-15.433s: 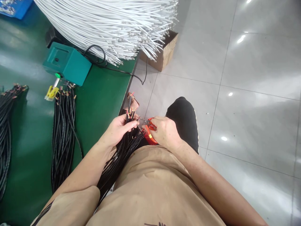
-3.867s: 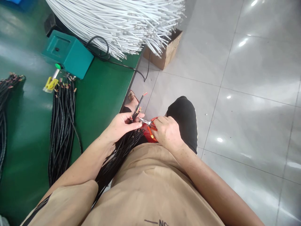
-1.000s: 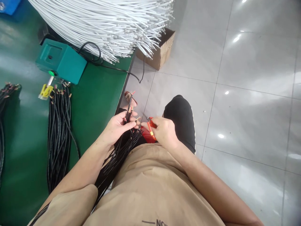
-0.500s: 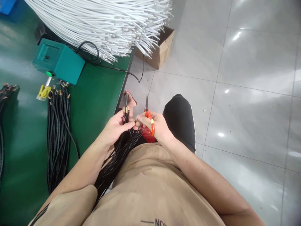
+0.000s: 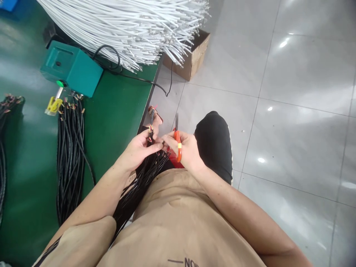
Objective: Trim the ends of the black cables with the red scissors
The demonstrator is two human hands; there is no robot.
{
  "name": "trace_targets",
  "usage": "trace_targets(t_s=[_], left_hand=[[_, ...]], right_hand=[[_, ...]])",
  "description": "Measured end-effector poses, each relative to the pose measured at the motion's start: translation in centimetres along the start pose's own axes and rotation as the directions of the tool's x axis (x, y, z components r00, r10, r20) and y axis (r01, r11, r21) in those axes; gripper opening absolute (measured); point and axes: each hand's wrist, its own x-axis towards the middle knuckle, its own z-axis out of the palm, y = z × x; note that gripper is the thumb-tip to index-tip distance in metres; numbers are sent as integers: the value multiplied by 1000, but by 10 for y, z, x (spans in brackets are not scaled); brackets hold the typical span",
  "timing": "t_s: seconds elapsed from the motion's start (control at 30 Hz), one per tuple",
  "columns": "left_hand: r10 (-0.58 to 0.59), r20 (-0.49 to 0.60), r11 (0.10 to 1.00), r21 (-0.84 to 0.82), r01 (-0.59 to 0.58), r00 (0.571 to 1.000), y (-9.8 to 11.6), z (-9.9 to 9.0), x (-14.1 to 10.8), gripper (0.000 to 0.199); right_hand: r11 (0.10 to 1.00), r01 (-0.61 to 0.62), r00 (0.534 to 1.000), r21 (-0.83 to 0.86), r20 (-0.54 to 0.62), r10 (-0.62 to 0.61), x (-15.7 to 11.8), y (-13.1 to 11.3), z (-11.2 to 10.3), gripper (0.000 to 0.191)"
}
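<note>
Above my lap, my left hand is closed on black cables whose stripped ends show coloured wires. My right hand grips orange-handled scissors, their dark blades pointing away from me. Its thumb and fingertips meet close to my left thumb; whatever small piece lies between them is too small to make out. A bundle of black cables rests across my lap, its cut ends just below both hands.
On the green table at left stand a teal box-shaped device and a yellow clip-like part. Another black cable bundle lies there. White cables overhang the table edge above a cardboard box on the tiled floor.
Both hands stay together in nearly the same place. The scissors have turned slightly in my right hand. The whole view has shifted a little.
</note>
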Motion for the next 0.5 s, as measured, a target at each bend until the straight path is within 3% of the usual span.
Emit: trace_targets(t_s=[0.13, 0.27, 0.37, 0.5], left_hand=[[7, -20, 1000, 27, -6, 1000, 1, 0, 0, 28], [36, -69, 996, 80, -30, 997, 0, 0, 0, 28], [23, -63, 999, 38, -21, 998, 0, -1, 1, 35], [12, -50, 1000, -7, -12, 999, 1, 0, 0, 37]], right_hand=[[1000, 5, 989, -16, -147, -7, 1, -4, -1, 22], [992, 115, 967, -43, -224, -122, -1, -5, -3, 22], [979, 160, 967, -128, -177, -182, -2, -4, -4, 19], [926, 206, 975, -318, -19, -223, -3, 3, -9, 18]])
